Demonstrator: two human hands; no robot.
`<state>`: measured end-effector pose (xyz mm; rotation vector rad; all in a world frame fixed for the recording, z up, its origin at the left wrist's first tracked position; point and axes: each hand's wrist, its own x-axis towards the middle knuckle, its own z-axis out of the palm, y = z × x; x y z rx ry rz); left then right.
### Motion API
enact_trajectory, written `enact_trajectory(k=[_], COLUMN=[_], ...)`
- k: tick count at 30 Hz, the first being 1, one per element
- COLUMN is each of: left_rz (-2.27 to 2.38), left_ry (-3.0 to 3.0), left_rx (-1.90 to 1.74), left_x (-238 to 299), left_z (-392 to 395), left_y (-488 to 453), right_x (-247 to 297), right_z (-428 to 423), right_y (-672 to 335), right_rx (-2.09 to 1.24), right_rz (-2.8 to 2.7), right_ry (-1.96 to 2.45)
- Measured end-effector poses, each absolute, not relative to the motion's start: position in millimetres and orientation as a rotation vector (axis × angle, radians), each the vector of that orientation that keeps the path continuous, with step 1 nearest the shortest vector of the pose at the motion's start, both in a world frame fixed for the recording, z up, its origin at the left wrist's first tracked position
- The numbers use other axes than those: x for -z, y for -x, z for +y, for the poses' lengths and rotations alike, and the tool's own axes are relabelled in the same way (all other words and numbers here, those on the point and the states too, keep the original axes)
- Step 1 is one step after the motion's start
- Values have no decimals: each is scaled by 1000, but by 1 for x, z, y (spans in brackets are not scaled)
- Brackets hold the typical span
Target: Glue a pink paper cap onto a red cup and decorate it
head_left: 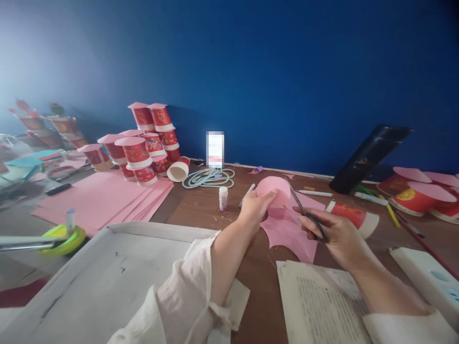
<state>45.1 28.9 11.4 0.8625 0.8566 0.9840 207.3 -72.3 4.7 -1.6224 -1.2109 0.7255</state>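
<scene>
My left hand (pixel 255 204) pinches the rounded upper part of a pink paper sheet (pixel 287 224) and holds it up over the brown table. My right hand (pixel 332 234) grips dark-handled scissors (pixel 304 210), whose blades point up and left along the paper's right edge. The lower part of the pink sheet hangs down between my hands. A red paper cup (pixel 353 216) lies on its side just behind my right hand.
A stack of pink sheets (pixel 103 196) and piled red cups (pixel 147 143) lie left. A glue stick (pixel 223 198), coiled cable (pixel 210 177), pens, black bottle (pixel 369 157), pink-lidded red cups (pixel 418 198), white board (pixel 107 272) and printed papers (pixel 319 301) surround my hands.
</scene>
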Motion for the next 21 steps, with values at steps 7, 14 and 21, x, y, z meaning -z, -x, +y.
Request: enact_trajectory(k=[7,14,21], left_rz=[881,869,856], left_ry=[-911,-971,-930], left_rx=[-1013,-946,-961], left_x=[-6,-12,-7], left_z=[32,29,32], left_y=[-45,-43,-45], right_x=[-5,-2,-4], right_z=[-73,-71,-72], right_y=[-205,-211,-209], right_rx=[-770,-767,-760], right_rz=[-1179,-1173,-1181], right_ry=[1601,1646,1643])
